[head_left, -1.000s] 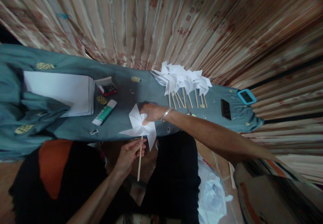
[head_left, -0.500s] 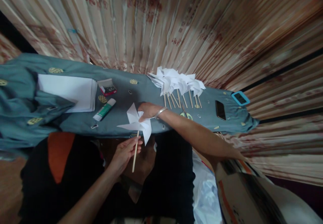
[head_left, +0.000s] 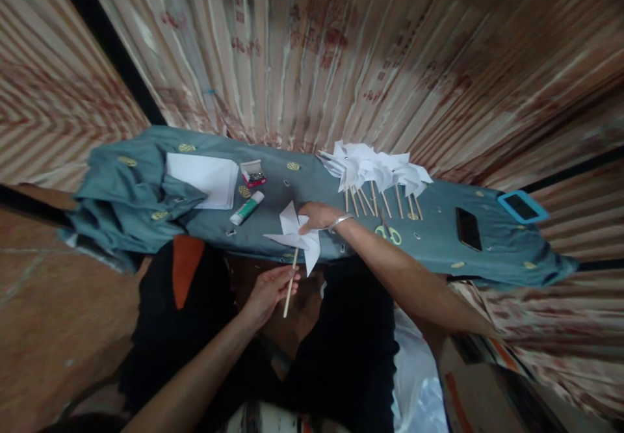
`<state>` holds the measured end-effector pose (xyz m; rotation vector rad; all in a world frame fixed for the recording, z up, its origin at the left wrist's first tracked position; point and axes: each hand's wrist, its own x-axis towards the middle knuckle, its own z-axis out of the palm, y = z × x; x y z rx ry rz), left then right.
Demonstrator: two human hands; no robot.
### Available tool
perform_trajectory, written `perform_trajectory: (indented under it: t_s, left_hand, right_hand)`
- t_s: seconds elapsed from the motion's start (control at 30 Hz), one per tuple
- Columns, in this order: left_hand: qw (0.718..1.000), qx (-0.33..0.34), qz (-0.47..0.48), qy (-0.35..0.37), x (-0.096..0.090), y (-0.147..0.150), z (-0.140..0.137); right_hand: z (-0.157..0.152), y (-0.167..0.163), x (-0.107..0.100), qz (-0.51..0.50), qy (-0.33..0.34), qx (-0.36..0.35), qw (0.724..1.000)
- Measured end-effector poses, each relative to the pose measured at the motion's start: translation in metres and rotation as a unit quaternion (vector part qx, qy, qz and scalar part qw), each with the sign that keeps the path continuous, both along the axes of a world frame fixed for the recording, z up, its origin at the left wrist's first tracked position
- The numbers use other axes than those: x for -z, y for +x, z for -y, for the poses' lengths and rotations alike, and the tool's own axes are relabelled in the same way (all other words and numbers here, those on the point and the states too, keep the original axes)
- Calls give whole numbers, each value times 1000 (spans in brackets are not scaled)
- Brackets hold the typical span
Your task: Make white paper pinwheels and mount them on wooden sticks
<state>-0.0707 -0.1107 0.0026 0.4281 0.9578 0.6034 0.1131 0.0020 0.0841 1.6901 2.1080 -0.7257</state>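
Two hands busy | left hand [head_left: 270, 289] pinching wooden stick [head_left: 290, 283] | right hand [head_left: 314, 215] fingers pressed on white paper pinwheel [head_left: 295, 237] center, desk [head_left: 439, 244] edge

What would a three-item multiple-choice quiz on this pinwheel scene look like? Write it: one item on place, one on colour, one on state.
1. Where does the glue stick lie?
A. beside the paper stack
B. on the black phone
C. under the finished pinwheels

2. What colour is the cloth on the table?
A. red
B. teal
C. yellow

3. How is the wooden stick held?
A. lying loose on the cloth
B. gripped by the left hand
C. gripped by the right hand

Answers: A, it lies just right of the sheets; B, the cloth is blue-green; B, the left fingers close on it while the right hand presses the pinwheel.
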Motion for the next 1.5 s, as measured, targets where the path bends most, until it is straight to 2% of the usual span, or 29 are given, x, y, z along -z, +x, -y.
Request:
perform_trajectory:
  t_s: [0.37,0.67,0.77,0.87,0.97,1.07,1.13,1.27,1.3,1.4,1.5]
  left_hand:
    - [1000,6,-3,29,0,-4,1]
    - [999,11,-9,52,-9,-4,7]
    - [998,18,-9,65,-12,-4,8]
    - [997,21,-12,80,-15,-2,7]
    - [996,18,-12,88,-19,-1,3]
    - [995,17,-10,96,-23,0,-4]
    - [994,15,-10,105,-25,1,-10]
    - [993,6,-15,118,-32,3,-23]
    - [993,4,-14,118,-34,4,-27]
    - [993,1,0,119,-41,8,-41]
    - [993,-11,12,115,-48,17,-59]
  right_hand:
    - [2,12,3,-63,-14,12,998]
    - [14,27,1,-161,-4,70,985]
    - [18,34,0,-200,3,88,976]
    - [22,41,2,-263,10,143,954]
    - [27,47,4,-334,44,210,918]
    - [31,53,5,-385,120,280,871]
    - [34,55,8,-431,183,337,817]
    - [36,53,21,-559,273,447,643]
    - [36,52,25,-575,295,459,610]
    - [37,48,36,-592,329,482,556]
    - [39,45,44,-627,321,489,514]
